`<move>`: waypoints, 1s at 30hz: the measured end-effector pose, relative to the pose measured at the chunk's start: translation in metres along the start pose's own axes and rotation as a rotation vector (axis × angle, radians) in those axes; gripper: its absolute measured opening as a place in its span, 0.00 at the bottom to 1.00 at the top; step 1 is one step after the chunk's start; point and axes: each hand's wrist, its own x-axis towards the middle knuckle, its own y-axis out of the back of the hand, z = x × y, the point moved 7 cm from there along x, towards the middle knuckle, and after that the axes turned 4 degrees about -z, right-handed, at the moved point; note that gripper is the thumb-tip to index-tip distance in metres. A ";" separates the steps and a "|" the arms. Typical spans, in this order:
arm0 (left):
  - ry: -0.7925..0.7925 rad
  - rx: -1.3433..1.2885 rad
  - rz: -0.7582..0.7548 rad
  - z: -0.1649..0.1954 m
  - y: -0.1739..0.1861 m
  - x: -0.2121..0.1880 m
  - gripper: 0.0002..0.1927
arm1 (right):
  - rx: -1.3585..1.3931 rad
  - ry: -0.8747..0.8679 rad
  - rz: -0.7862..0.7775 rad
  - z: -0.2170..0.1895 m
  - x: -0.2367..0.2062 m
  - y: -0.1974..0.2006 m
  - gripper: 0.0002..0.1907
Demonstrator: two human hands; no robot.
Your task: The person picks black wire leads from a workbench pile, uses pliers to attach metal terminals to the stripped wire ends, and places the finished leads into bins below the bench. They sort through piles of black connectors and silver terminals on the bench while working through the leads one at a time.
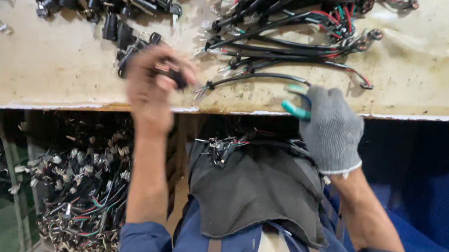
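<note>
— Where does the view look from?
— From the person's head, steeply down over chest and forearms, close in.
— Facing which way?
— Forward onto the workbench (67, 70) edge; bins below it show on both sides.

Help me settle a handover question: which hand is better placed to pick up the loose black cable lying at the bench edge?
Probably the left hand: it already holds a small black part beside the cable's plug end. The gloved right hand is occupied by a teal-handled tool.
</note>
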 end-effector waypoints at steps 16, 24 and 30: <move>0.362 0.114 -0.470 -0.029 -0.118 -0.084 0.13 | 0.506 0.643 -0.159 -0.043 -0.033 0.023 0.14; 0.281 0.154 -0.359 -0.024 -0.110 -0.083 0.12 | 1.650 -0.083 0.122 0.003 -0.054 -0.024 0.14; 0.211 0.142 -0.456 -0.011 -0.121 -0.083 0.14 | 2.123 0.076 0.204 -0.028 -0.036 0.004 0.16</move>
